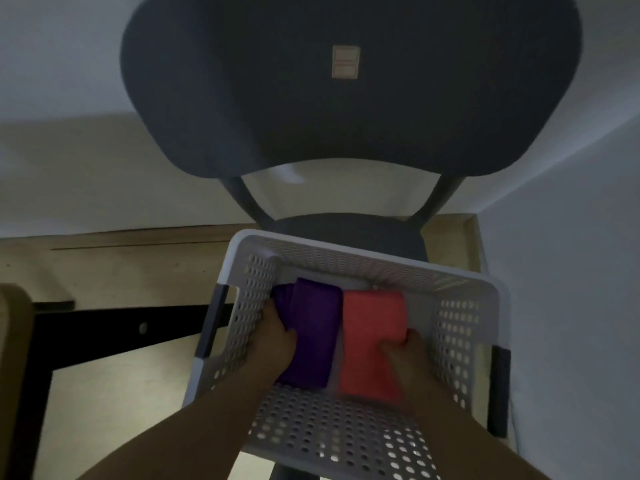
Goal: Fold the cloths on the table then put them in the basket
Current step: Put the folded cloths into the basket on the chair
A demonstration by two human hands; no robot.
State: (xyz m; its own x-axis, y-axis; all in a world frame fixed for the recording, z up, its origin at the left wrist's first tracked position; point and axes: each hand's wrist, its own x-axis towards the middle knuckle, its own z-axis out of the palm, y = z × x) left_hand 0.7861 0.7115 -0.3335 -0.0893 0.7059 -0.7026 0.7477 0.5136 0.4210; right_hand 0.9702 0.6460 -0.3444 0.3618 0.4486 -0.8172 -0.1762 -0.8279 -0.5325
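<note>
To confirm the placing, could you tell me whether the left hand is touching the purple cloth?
Touching: the head view shows the left hand gripping the purple cloth by its left edge, inside the basket.

The basket [460,327] is open from above and walled on every side. The purple cloth [311,327] and red cloth [370,334] fill its middle; bare floor shows along the far wall. The chair back [346,98] rises just behind.
</note>
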